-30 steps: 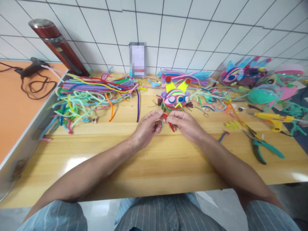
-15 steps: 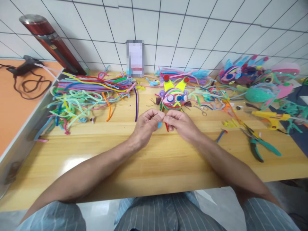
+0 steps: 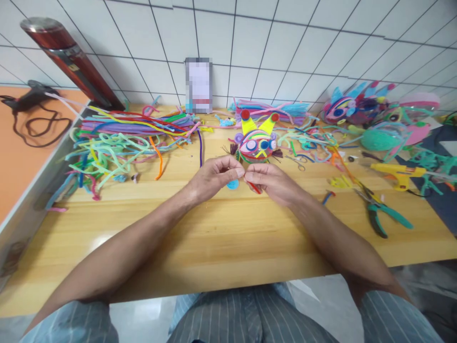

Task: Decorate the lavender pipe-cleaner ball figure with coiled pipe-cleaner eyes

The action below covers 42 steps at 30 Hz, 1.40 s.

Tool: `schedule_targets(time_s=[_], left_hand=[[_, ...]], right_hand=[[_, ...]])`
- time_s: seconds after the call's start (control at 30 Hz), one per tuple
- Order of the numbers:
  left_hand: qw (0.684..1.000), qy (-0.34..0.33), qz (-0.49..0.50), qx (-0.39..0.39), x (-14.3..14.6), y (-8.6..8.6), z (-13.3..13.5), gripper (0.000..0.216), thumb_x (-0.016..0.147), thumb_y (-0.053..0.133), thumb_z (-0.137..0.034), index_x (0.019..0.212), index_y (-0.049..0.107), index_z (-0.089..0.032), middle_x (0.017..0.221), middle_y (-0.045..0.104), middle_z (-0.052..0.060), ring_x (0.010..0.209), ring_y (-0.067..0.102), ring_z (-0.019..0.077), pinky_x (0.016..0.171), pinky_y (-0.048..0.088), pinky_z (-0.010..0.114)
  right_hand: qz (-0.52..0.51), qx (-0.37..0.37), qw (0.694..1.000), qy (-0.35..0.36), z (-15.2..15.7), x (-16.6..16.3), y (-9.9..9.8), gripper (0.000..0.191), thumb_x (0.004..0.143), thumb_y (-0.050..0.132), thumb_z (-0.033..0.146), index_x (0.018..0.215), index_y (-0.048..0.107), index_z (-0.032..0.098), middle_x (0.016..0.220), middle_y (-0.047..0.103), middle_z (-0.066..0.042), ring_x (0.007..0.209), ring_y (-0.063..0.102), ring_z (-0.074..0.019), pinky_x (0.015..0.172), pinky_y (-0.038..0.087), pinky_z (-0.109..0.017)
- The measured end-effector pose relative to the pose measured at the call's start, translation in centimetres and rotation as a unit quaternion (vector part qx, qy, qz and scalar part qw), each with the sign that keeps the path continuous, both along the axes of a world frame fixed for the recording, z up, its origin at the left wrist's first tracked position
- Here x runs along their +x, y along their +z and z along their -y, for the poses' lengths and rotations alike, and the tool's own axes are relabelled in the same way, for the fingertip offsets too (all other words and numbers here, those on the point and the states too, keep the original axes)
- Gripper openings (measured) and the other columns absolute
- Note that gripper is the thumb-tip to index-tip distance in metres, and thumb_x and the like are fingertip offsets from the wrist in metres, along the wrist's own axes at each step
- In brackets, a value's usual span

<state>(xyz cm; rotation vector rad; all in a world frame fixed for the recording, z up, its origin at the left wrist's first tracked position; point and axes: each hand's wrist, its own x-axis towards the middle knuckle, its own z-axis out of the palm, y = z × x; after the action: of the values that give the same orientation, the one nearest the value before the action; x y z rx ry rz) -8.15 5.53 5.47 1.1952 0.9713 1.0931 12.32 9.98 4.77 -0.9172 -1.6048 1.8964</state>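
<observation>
Over the middle of the table, my left hand [image 3: 218, 177] and my right hand [image 3: 273, 183] meet almost fingertip to fingertip, both pinched closed. A short red pipe cleaner [image 3: 254, 188] is held in my right hand, its lower end showing under the fingers. What my left fingertips pinch is hidden. A light blue coil disc [image 3: 233, 184] lies on the table just below my left fingers. Right behind the hands stands a colourful mask-like figure [image 3: 257, 145] with yellow horns, red tips and blue-and-white eyes.
Piles of pipe cleaners [image 3: 103, 155] spread at the left. A phone [image 3: 199, 85] leans on the tiled wall, near a red flask [image 3: 71, 62]. At the right are small scissors [image 3: 299, 162], pliers [image 3: 383, 214], a yellow glue gun [image 3: 400, 175] and other decorated figures [image 3: 382, 136].
The red pipe cleaner has tilted from nearly upright to slanting down to the right. My left hand has shifted slightly left, and more of the blue disc shows. The view has moved a little.
</observation>
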Motion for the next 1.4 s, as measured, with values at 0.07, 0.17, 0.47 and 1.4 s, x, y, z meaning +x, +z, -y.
schedule_targets(time_s=[0.07, 0.17, 0.47, 1.4], left_hand=[[0.999, 0.031, 0.013, -0.004, 0.5, -0.4, 0.3, 0.048, 0.071, 0.095, -0.056, 0.075, 0.067, -0.016, 0.062, 0.058, -0.003, 0.055, 0.043, 0.0078, 0.052, 0.033, 0.022], [0.992, 0.091, 0.074, -0.037, 1.8, -1.4, 1.2, 0.049, 0.072, 0.094, -0.056, 0.075, 0.064, -0.017, 0.059, 0.050, -0.006, 0.052, 0.038, 0.0067, 0.049, 0.028, 0.022], [0.988, 0.063, 0.125, -0.060, 1.6, -1.9, 0.9, 0.048, 0.079, 0.087, -0.061, 0.085, 0.069, -0.017, 0.072, 0.059, -0.003, 0.049, 0.038, 0.0048, 0.047, 0.026, 0.022], [1.000, -0.004, -0.010, -0.017, -0.3, -0.9, -0.1, 0.029, 0.076, 0.091, -0.041, 0.081, 0.076, -0.017, 0.069, 0.065, -0.001, 0.061, 0.048, 0.0089, 0.056, 0.035, 0.022]], right_hand=[[0.001, 0.011, 1.000, -0.002, 0.2, -0.2, -0.2, 0.035, 0.081, 0.082, 0.048, 0.073, 0.065, 0.019, 0.059, 0.056, 0.004, 0.053, 0.045, -0.0085, 0.052, 0.032, -0.025], [-0.003, 0.016, 1.000, -0.025, 0.7, -0.8, -0.8, 0.037, 0.081, 0.083, 0.050, 0.075, 0.063, 0.019, 0.059, 0.057, 0.005, 0.053, 0.046, -0.0085, 0.053, 0.032, -0.024], [-0.024, -0.011, 0.998, -0.059, 0.6, -0.8, -0.8, 0.032, 0.077, 0.085, 0.047, 0.076, 0.068, 0.019, 0.059, 0.059, 0.004, 0.051, 0.047, -0.0079, 0.051, 0.031, -0.024], [0.017, -0.035, 0.999, 0.002, -0.1, 0.2, 0.0, 0.031, 0.076, 0.083, 0.043, 0.070, 0.066, 0.018, 0.056, 0.058, 0.004, 0.050, 0.046, -0.0076, 0.048, 0.030, -0.023]])
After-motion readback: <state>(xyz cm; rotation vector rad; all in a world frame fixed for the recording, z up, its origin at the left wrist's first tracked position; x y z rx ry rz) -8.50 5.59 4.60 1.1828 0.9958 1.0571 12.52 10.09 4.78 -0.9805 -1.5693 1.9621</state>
